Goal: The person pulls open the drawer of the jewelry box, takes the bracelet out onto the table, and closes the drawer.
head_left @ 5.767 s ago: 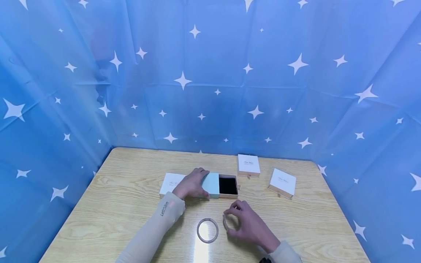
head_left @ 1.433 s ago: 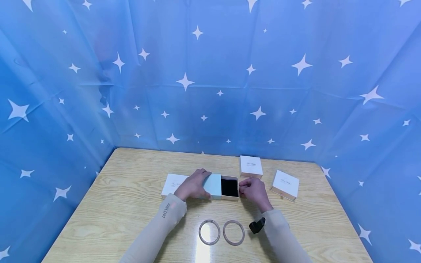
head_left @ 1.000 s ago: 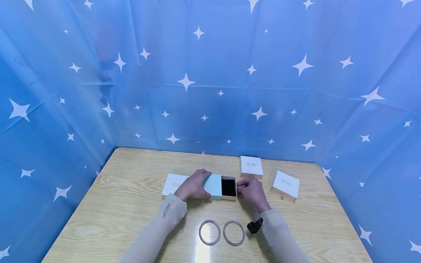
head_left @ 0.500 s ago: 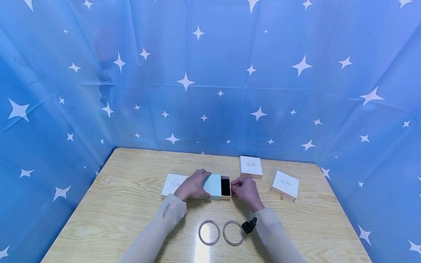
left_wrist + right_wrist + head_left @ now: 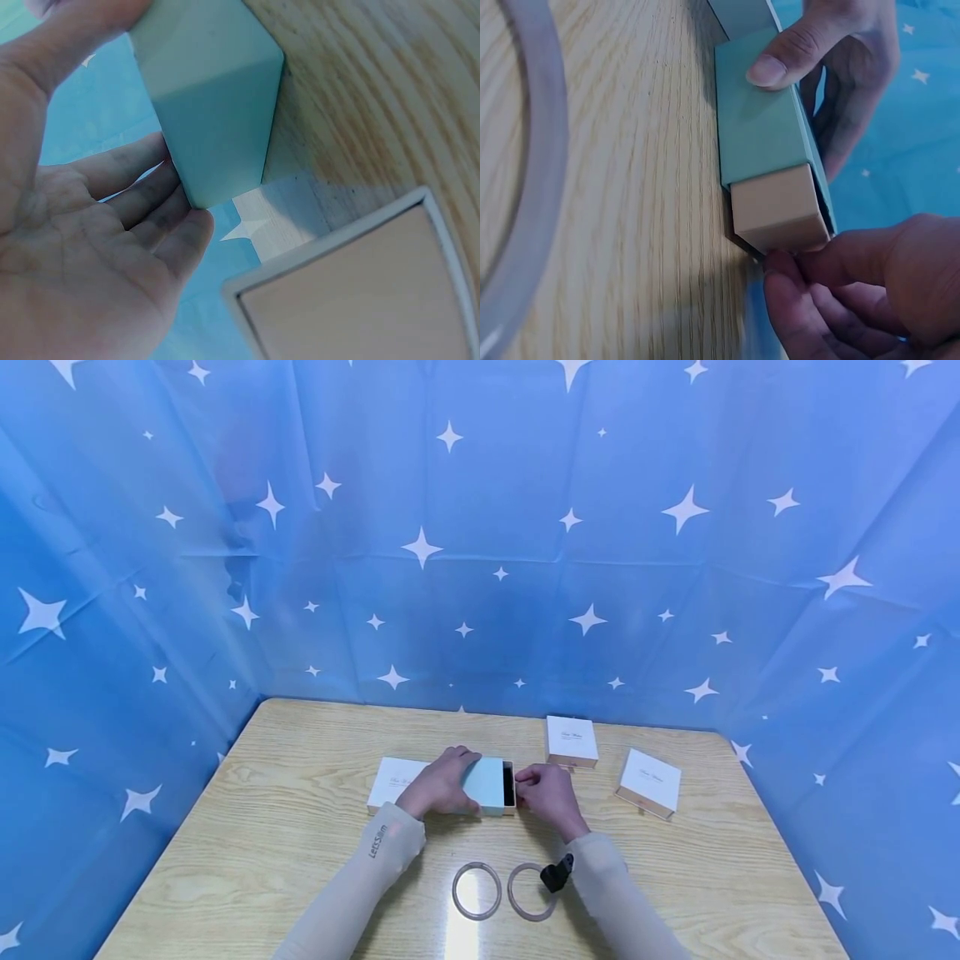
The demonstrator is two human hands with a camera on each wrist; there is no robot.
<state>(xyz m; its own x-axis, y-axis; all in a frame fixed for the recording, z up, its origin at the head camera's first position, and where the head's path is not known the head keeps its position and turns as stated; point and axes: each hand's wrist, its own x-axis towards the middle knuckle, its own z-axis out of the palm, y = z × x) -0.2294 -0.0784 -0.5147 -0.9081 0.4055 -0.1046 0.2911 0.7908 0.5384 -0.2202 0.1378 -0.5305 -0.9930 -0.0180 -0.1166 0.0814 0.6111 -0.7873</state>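
My left hand [image 5: 441, 787] grips the sleeve of a mint-green box [image 5: 485, 783], thumb on its near side and fingers on its far side. The box's tan inner drawer [image 5: 776, 206] sticks out a little on the right, with a narrow dark strip of its inside showing in the head view. At the drawer's end, my right hand [image 5: 550, 795] has thumb and forefinger together against it; what they pinch there is hidden. In the left wrist view, the left hand [image 5: 97, 247] holds the green sleeve [image 5: 217, 127].
A white box [image 5: 393, 780] lies left of the green one, partly under my left hand. Two more white boxes [image 5: 572, 738] [image 5: 649, 780] stand at the back right. Nearer me lie two clear rings [image 5: 477, 914] [image 5: 532, 917], the right one partly behind the black wrist device [image 5: 557, 873].
The right hand has moved left along with the drawer, which has slid most of the way into the green sleeve. Earlier, this hand set down the right ring. The left hand has kept its hold.
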